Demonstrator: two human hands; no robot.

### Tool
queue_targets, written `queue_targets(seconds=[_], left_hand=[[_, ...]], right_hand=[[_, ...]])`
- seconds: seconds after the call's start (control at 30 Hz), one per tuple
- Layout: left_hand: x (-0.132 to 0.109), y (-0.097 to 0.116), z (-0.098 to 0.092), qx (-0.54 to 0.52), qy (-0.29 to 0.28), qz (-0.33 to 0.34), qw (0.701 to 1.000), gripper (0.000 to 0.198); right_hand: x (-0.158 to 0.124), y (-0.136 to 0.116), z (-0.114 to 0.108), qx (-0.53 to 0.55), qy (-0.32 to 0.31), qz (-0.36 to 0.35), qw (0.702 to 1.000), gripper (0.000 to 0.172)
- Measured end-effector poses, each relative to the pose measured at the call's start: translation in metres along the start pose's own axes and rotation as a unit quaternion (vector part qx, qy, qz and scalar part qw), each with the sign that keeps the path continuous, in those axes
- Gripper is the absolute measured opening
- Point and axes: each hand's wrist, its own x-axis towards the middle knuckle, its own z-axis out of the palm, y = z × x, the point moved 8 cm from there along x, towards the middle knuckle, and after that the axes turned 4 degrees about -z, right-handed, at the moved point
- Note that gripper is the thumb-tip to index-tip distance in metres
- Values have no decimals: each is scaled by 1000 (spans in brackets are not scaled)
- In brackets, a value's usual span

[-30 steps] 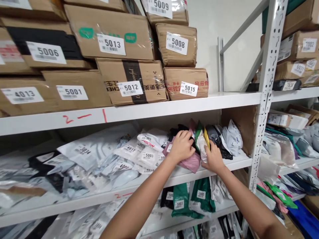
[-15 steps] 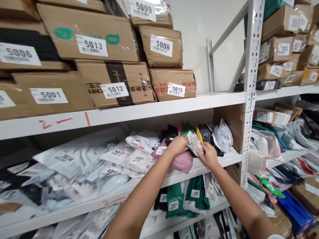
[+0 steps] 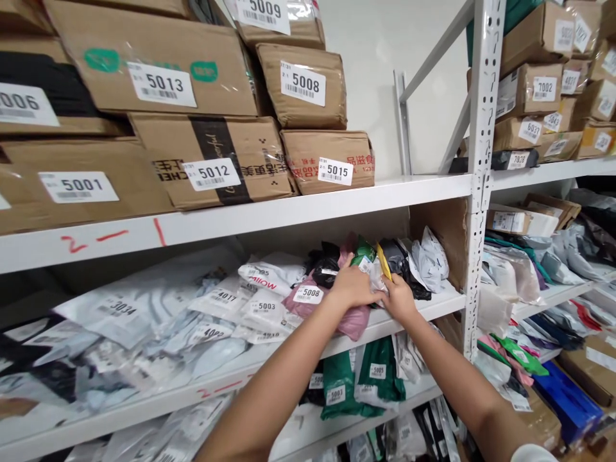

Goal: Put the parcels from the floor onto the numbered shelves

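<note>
On the middle shelf, my left hand [image 3: 355, 283] is closed over the lower front of a green and pale plastic parcel bag [image 3: 364, 255], its thumb reaching right. Beside it, my right hand [image 3: 398, 299] pinches the lower right side of the same bag, its fingers by a yellow packet [image 3: 384, 260]. The fingertips are partly hidden. A pink parcel bag [image 3: 353, 321] lies beneath and left of my left hand, labelled 5008. Black bags [image 3: 327, 262] lie to the left, dark and pale bags [image 3: 430, 256] to the right.
Labelled cartons [image 3: 214, 160] are stacked on the shelf above. White mailer bags [image 3: 264, 305] are heaped to the left. Green bags [image 3: 335, 388] hang over the lower shelf's edge. A perforated white upright [image 3: 476, 256] stands right of my hands, with another loaded rack beyond.
The green and pale bag has moved back among the packets. My left hand has moved right across its front, and my hands are closer together. The view has shifted slightly right.
</note>
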Motion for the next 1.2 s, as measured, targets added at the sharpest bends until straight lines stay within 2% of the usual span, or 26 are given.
queue_targets(seconds=[0.1,0.2,0.23,0.33,0.43,0.57,0.6,0.67,0.73,0.77,0.83,0.87,1.1,1.2], left_hand=[[20,11,-1,-41,-20,-16,999,57],[37,6,4,-62,-51,-31,996,103],[41,2,8,-63,-66,-40,995,111],[44,-6,15,-58,-79,-53,994,108],[42,-7,18,-50,-51,-63,995,106],[39,-6,19,-49,-11,-66,997,86],[39,-6,19,-53,-7,-69,996,82],[39,-7,19,-59,-2,-72,996,75],[38,-6,20,-61,1,-68,996,74],[37,-6,20,-61,2,-66,996,76],[35,-4,22,-58,5,-68,996,77],[34,-3,22,-57,8,-71,996,77],[30,4,21,-49,17,-72,996,76],[32,4,17,-45,18,-70,996,76]], right_hand=[[1,7,-1,-4,-5,1,1000,32],[2,12,-2,-9,-13,1,1000,21],[1,12,-3,-12,-17,-5,1000,23],[-4,9,-8,-12,-11,-46,999,39],[-12,7,-16,2,28,-77,997,37],[-27,11,-20,43,84,-95,991,38],[-31,18,-21,47,104,-70,991,34],[-39,39,-22,30,133,36,990,26],[-45,58,-18,-12,114,142,983,27],[-44,62,-15,-31,91,161,982,26],[-38,60,-11,-51,55,134,988,17],[-34,56,-12,-53,49,106,992,18],[-38,37,-29,-27,66,-24,997,29],[-37,29,-32,-19,78,-57,995,30]])
